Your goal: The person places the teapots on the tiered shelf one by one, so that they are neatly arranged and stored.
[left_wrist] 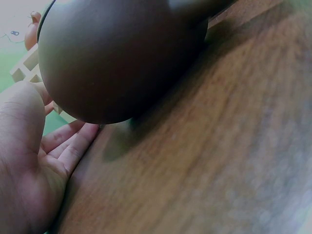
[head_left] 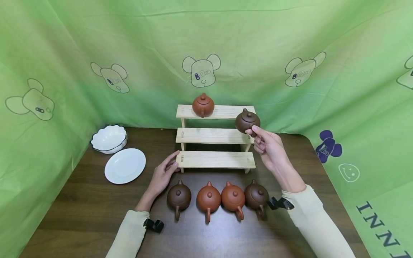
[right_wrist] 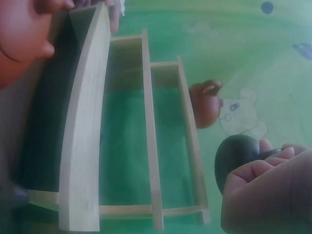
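My right hand point(head_left: 270, 148) pinches the handle of a dark brown teapot point(head_left: 247, 120), held up in front of the right end of the top board. In the right wrist view this teapot point(right_wrist: 236, 153) is partly hidden by the fingers. My left hand point(head_left: 162, 175) touches the left end of the lowest board of a three-step wooden rack point(head_left: 216, 159), fingers fairly straight. A reddish-brown teapot point(head_left: 203, 105) stands on the left of the top board. Beside the left wrist, a dark teapot point(left_wrist: 122, 58) fills much of the left wrist view.
Before the rack stand a dark teapot point(head_left: 179, 197), two reddish teapots point(head_left: 208, 199) close together, and another dark teapot point(head_left: 256, 195) at the right. A white plate point(head_left: 125, 166) and a scalloped bowl point(head_left: 109, 139) sit at left. Green cloth point(head_left: 155, 71) encloses the table's back and sides.
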Tool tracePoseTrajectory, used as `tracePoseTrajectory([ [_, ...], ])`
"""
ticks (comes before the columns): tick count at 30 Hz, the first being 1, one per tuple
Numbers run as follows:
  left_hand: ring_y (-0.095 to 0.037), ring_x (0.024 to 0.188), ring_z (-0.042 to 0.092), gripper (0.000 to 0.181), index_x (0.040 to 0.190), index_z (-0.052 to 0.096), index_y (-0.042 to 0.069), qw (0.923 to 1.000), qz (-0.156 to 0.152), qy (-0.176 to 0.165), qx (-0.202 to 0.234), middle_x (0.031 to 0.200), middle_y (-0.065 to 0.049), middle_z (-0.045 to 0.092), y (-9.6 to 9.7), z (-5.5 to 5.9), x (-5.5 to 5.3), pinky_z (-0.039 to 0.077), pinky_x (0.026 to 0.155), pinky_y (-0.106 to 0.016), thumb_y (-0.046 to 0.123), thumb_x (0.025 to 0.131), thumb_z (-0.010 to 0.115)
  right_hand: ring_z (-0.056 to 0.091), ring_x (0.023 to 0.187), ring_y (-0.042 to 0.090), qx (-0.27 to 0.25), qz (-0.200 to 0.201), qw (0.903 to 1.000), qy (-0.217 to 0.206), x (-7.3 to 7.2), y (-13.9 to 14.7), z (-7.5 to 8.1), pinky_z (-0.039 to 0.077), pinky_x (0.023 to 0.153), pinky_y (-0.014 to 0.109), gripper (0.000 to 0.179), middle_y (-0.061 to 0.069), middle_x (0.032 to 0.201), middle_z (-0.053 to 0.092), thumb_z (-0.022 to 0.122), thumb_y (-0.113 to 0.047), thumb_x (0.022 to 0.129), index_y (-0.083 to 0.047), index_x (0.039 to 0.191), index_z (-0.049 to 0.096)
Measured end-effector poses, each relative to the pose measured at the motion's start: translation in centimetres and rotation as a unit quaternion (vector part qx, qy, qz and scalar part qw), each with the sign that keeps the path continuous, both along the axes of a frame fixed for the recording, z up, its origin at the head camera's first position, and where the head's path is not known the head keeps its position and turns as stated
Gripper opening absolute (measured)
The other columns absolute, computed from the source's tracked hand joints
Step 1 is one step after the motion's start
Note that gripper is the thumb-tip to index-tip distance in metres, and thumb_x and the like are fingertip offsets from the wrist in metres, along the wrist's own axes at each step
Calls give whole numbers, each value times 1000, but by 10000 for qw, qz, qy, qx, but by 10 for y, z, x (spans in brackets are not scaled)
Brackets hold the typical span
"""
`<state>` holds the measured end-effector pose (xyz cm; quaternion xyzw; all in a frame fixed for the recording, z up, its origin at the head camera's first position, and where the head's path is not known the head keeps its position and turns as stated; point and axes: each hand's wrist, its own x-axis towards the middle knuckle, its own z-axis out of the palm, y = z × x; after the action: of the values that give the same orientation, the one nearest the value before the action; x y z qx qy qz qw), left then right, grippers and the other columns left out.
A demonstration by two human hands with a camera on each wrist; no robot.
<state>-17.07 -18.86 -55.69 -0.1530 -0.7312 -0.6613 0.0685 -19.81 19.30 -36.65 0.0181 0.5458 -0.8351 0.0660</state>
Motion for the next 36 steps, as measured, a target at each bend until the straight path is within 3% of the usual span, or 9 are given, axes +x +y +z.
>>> tracePoseTrajectory([
  [5, -16, 126, 72, 48, 163, 59, 17, 9999, 8, -128, -54, 156, -19, 64, -3, -10, -6, 66, 99, -28, 25, 116, 64, 35, 53, 2, 24, -98, 9999, -56, -13, -4, 0, 14, 54, 19, 41, -8, 84, 80, 59, -14, 117, -16, 86, 86],
  [8, -18, 127, 72, 48, 164, 57, 15, 9997, 8, -210, -157, 158, -18, 62, -1, -7, -6, 66, 100, -28, 21, 116, 63, 35, 53, 2, 21, -145, 9999, -40, -19, -6, 0, 17, 52, 16, 40, -8, 85, 79, 59, -14, 117, -16, 88, 86],
  [12, -19, 128, 71, 49, 164, 56, 9, 9994, 60, -224, -269, 160, -22, 59, 5, 7, 0, 66, 100, -28, 20, 117, 61, 34, 52, 2, 56, -172, 9998, -21, -26, -9, 1, 18, 51, 16, 38, -8, 78, 75, 61, -15, 116, -16, 89, 87],
  [14, -16, 127, 71, 49, 163, 57, 10, 9998, 2, -104, -145, 158, -22, 60, 3, 2, -2, 66, 99, -27, 21, 116, 63, 33, 52, 2, 103, -174, 9998, -3, -30, -11, 2, 16, 52, 17, 38, -8, 72, 68, 62, -16, 116, -17, 88, 88],
  [18, -18, 128, 71, 48, 163, 57, 11, 9999, 37, -83, -146, 157, -26, 60, 4, 4, -1, 66, 99, -26, 22, 116, 63, 30, 53, 3, 243, -211, 9995, 24, -38, -16, 2, 12, 54, 20, 39, -8, 66, 55, 62, -18, 116, -17, 86, 88],
  [26, -16, 121, 74, 47, 161, 60, 14, 9999, 87, 59, -115, 155, -21, 63, 2, 1, -2, 67, 96, -26, 24, 116, 64, 32, 51, 2, 372, -339, 9987, 92, -52, -28, -2, 19, 48, 15, 38, -10, 72, 71, 65, -18, 114, -19, 83, 87],
  [31, -18, 123, 73, 48, 162, 58, 11, 9998, 76, -37, -183, 155, -28, 61, 4, 6, 2, 67, 98, -27, 23, 116, 63, 31, 50, 1, 504, -372, 9980, 53, -56, -32, -5, 19, 47, 15, 36, -10, 67, 65, 67, -21, 114, -17, 83, 86],
  [33, -16, 123, 73, 48, 163, 58, 13, 9997, 109, -101, -204, 154, -28, 62, 3, 4, 1, 66, 98, -27, 24, 116, 63, 31, 50, 1, 532, -333, 9980, 24, -58, -33, -5, 19, 48, 16, 35, -9, 66, 62, 68, -22, 113, -17, 85, 87],
  [36, -15, 125, 72, 48, 163, 59, 13, 9999, 51, -28, -135, 154, -24, 63, -2, -8, -5, 67, 97, -28, 22, 116, 63, 32, 50, 2, 700, -277, 9972, -33, -62, -34, -4, 22, 47, 15, 33, -9, 67, 58, 69, -26, 113, -18, 87, 87],
])
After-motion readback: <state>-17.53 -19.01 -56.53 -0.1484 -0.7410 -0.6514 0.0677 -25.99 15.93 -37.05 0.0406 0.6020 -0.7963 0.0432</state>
